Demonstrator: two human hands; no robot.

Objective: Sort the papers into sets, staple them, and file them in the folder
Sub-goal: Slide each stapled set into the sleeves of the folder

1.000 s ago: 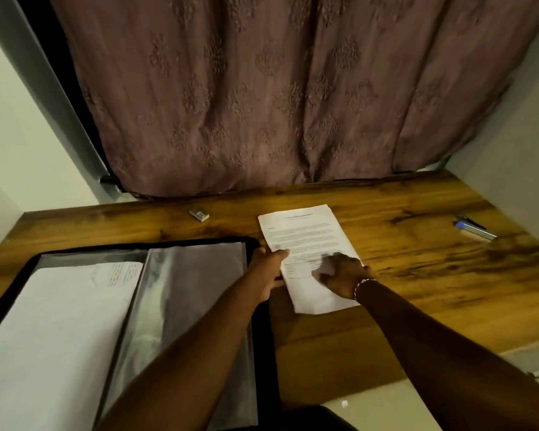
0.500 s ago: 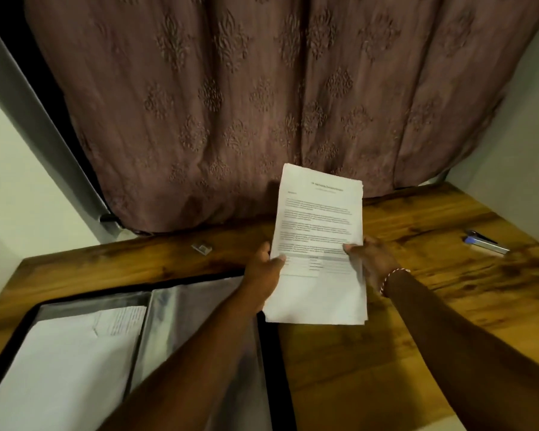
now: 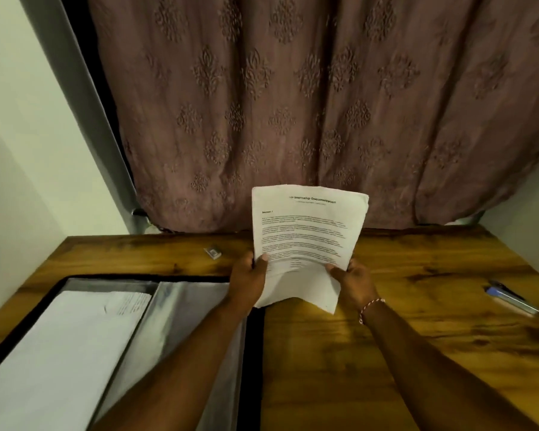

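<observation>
Papers (image 3: pixel 305 231), a thin printed stack with a bold heading at the top, are held upright above the back of the counter (image 3: pixel 386 353), clear of its surface. The left hand (image 3: pixel 249 281) grips the stack's lower left edge, thumb pressed on the front sheet. The right hand (image 3: pixel 353 283) pinches the lower right edge, and the bottom of the front sheet buckles between the two hands. A red and white thread bracelet (image 3: pixel 371 309) circles the right wrist.

Just below and left of the stack lies the open folder (image 3: pixel 252 353), black-rimmed, with a glossy clear sleeve (image 3: pixel 184 321) facing up. A white sheet (image 3: pixel 59 353) with a little print near its top corner lies in the folder's left part. The left forearm crosses over the folder's right side and hides part of the sleeve.

A small silvery box (image 3: pixel 213 252) sits on the counter just beyond the folder's far edge, left of the stack. Well apart on the right lies a slim blue and silver object (image 3: pixel 507 298), too blurred to name. A mauve embroidered curtain (image 3: pixel 293 104) hangs behind the counter, and the stack's top half stands in front of its hem. Pale walls (image 3: pixel 28 150) close in on both sides.
</observation>
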